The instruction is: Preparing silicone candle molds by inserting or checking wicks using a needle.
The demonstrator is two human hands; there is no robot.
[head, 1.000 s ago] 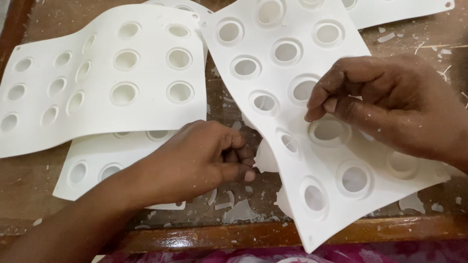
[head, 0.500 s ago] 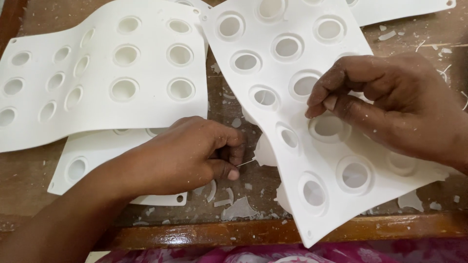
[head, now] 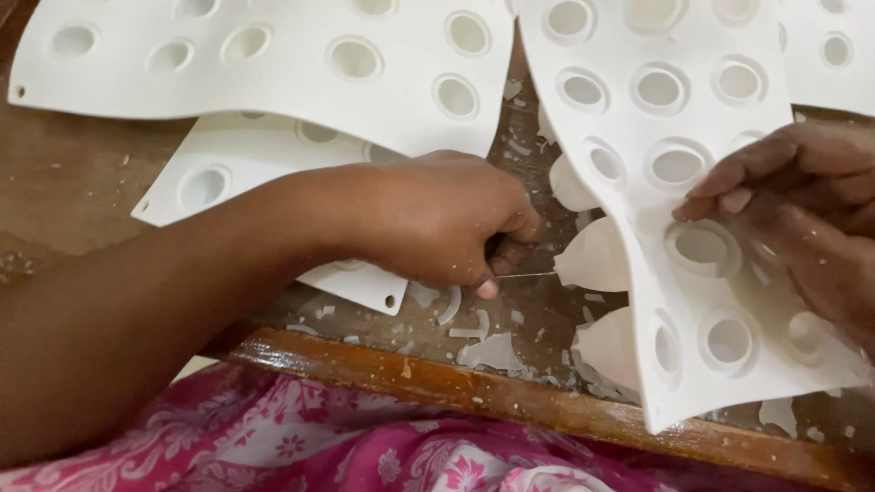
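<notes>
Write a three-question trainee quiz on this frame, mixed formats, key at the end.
1. True or false: the left hand pinches a thin needle-like tool whose tip meets a pale moulded bulge under the raised white mould sheet.
2. Where does the right hand rest? A) on the wooden table edge B) on top of the raised sheet, fingertips beside a round cavity C) on the pink cloth
3. Fill in: pale broken scraps lie on the ____ tabletop.

Key: 1 true; 2 B; 3 wooden.
</notes>
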